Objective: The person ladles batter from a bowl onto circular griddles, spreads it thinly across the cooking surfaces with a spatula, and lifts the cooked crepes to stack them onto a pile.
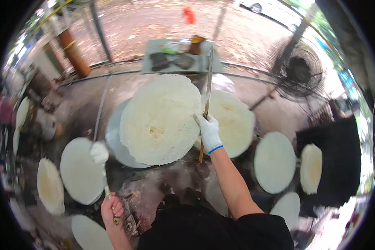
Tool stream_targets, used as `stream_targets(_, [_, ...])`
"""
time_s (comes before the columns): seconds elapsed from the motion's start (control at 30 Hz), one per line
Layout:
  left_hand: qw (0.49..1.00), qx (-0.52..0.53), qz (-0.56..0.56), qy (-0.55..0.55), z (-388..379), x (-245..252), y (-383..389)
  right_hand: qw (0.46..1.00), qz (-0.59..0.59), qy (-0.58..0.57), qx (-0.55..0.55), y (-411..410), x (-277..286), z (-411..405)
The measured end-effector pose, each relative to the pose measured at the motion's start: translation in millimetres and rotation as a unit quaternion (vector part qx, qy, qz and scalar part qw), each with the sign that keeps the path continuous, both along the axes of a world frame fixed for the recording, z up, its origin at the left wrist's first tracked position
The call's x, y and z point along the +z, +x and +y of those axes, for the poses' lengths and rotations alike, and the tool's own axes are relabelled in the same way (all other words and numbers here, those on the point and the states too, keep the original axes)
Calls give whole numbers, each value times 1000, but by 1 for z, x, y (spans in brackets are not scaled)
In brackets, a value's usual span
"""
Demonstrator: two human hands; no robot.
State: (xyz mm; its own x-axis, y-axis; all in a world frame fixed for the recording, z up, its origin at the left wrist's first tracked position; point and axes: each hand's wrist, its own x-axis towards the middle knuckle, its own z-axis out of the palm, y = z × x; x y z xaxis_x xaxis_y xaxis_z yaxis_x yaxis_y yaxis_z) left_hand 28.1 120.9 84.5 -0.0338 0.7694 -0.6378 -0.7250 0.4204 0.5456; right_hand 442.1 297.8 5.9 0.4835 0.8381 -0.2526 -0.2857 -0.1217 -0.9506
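Observation:
My bare left hand grips the handle of a ladle whose bowl is coated with white batter, held above a round pale sheet. My right hand, in a white knitted glove with a blue cuff, is closed around a long flat stick. Its fingertips also meet the right edge of a large thin round flatbread. That flatbread lies tilted over a grey round plate or lid. Right of the stick is another round flatbread with light brown patches.
Several more rounds surround me, including one at the right and a browned one at the left. A small table ahead carries dark cloths and packets. A standing fan is at the upper right, a black panel below it.

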Motion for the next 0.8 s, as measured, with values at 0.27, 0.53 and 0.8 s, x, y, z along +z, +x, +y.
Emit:
stream_targets(0.27, [999,-44,5,-15,0,-2,77,968,-142,-167,-121,232,-82,-114])
stream_targets(0.53, [998,-54,-24,11,-31,18,138,859,-440,-205,-163,259,-74,-115])
stream_targets(0.8, [999,-19,-35,11,-74,23,125,908,-396,-137,10,254,-49,-87])
